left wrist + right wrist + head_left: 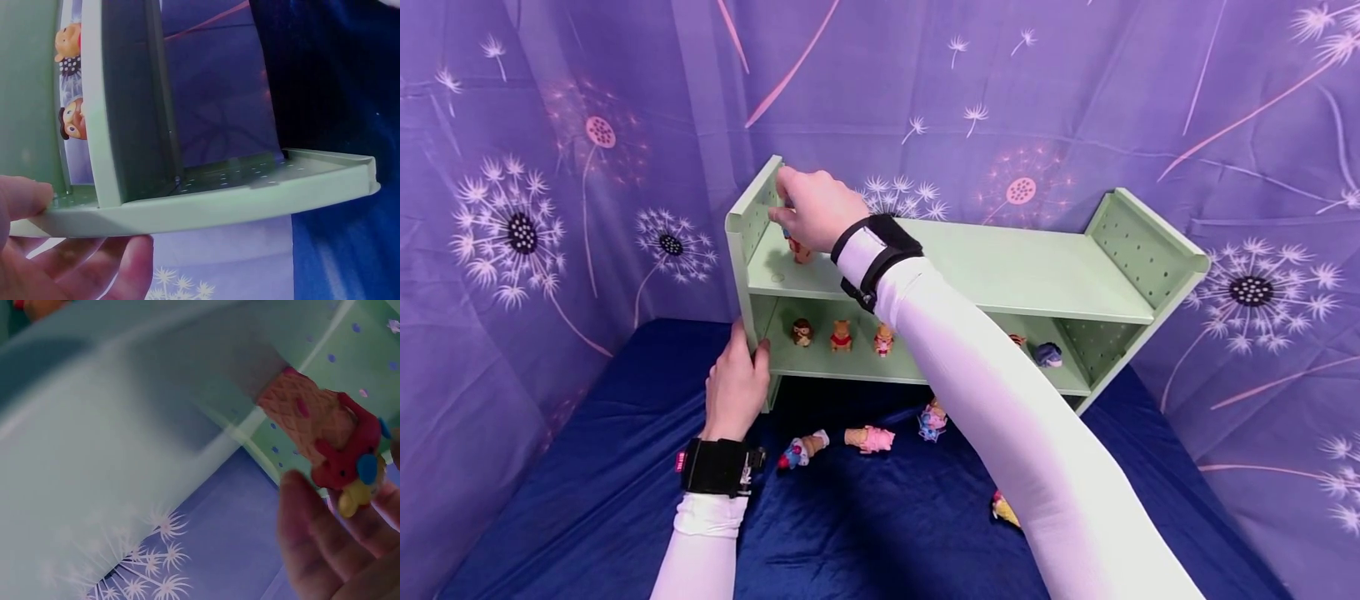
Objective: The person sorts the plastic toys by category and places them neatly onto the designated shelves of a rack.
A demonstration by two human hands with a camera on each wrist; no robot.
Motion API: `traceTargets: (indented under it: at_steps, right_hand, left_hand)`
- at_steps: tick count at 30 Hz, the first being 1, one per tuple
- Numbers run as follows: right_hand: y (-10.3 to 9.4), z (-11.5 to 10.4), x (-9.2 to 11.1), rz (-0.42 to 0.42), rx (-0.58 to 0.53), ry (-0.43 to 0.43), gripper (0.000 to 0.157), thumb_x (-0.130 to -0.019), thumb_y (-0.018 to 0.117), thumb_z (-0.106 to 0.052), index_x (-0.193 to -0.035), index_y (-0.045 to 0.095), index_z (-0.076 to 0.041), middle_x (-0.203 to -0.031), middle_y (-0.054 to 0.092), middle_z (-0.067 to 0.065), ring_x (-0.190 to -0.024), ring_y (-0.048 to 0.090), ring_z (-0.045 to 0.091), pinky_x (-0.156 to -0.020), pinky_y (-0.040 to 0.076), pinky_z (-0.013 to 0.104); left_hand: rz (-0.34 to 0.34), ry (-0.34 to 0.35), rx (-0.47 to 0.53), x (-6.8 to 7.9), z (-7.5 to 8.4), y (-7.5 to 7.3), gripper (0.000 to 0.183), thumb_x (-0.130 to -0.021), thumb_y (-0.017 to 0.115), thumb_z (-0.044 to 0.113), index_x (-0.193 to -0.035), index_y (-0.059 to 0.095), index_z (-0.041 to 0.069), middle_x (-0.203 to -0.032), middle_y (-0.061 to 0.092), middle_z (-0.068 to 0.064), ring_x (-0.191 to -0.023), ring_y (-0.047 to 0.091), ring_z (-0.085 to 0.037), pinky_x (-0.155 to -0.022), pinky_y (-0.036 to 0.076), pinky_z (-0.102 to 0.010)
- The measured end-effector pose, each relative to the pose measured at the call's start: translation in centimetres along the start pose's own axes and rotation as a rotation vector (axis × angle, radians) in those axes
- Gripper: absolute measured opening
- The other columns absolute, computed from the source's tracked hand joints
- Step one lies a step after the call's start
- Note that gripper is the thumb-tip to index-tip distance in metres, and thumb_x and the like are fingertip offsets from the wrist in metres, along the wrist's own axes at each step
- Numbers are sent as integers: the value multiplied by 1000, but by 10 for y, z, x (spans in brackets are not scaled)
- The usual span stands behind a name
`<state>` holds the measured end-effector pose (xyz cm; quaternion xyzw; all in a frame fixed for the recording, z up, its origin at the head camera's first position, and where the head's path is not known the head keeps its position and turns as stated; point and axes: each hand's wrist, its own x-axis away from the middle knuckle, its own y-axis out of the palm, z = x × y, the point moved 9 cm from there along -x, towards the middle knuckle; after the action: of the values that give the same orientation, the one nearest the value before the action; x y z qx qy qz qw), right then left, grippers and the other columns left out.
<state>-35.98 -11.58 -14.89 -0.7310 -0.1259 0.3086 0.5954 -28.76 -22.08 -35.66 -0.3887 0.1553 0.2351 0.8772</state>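
Note:
My right hand (823, 208) is at the left end of the top board of a pale green two-tier shelf (1030, 262). It holds a small ice-cream-cone figurine (306, 412) by its red, blue and yellow top, the waffle cone pointing down to the board. Whether the cone's base bears on the board I cannot tell. Lower down, my left hand (737, 387) grips the front edge of the shelf's left side panel (237, 209), thumb on one face and fingers on the other. On the lower board nearby stand an owl figurine (802, 332) and a bear figurine in red (841, 336).
Further along the lower board are a pink-clad figurine (883, 340) and a blue-grey donkey figurine (1048, 354). On the dark blue cloth (865, 542) lie a blue-topped cone (805, 447), a pink cone (870, 438), a pink-and-blue figurine (932, 419) and a yellow cone (1004, 509).

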Motion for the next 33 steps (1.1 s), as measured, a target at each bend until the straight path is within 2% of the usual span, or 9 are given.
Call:
traceTargets:
  at_steps: [3,9,15,20,25,33]
  right_hand:
    - [-9,6,1,-17,-8,21,31,-88,44,-43,-106,47,-19,-95,57,-3,-82,54,12,-68,42,31]
    - [-30,19,7,-39,26,27,42,-89,35,-49,-118,43,-20,-110,54,-3,-97,51,11,-78,40,32]
    - [-35,30,31,-50,78,-53,52,-88,35,-52,-127,38,-18,-119,48,2,-106,47,14,-84,38,34]
    - [-43,38,51,-23,65,-115,51,-88,36,-50,-129,39,-18,-124,45,1,-109,45,12,-88,35,31]
    - [-57,48,77,74,35,-152,47,-88,39,-48,-125,43,-19,-119,48,-2,-107,45,10,-86,36,30]
    - [-82,54,147,387,-161,-350,32,-88,53,-27,-113,54,-8,-107,54,1,-100,47,11,-85,34,28]
  left_hand:
    - [1,1,0,-1,2,1,42,-91,42,34,-130,35,18,-104,57,-14,-83,55,-42,-59,35,-55]
    - [12,-3,1,-3,5,3,42,-91,43,35,-129,35,18,-103,57,-13,-83,55,-41,-59,36,-54]
    - [12,-1,1,-5,8,8,38,-91,43,34,-123,39,15,-99,57,-13,-82,55,-41,-58,35,-53]
    - [24,-13,2,-6,8,9,39,-90,43,35,-124,39,17,-101,57,-13,-83,55,-41,-58,35,-53]
    - [15,-21,0,-8,8,13,40,-91,42,36,-126,37,18,-102,57,-13,-83,55,-41,-58,35,-53]
    - [30,-22,-13,-9,10,11,40,-91,42,35,-125,37,15,-102,57,-15,-82,55,-43,-58,35,-54]
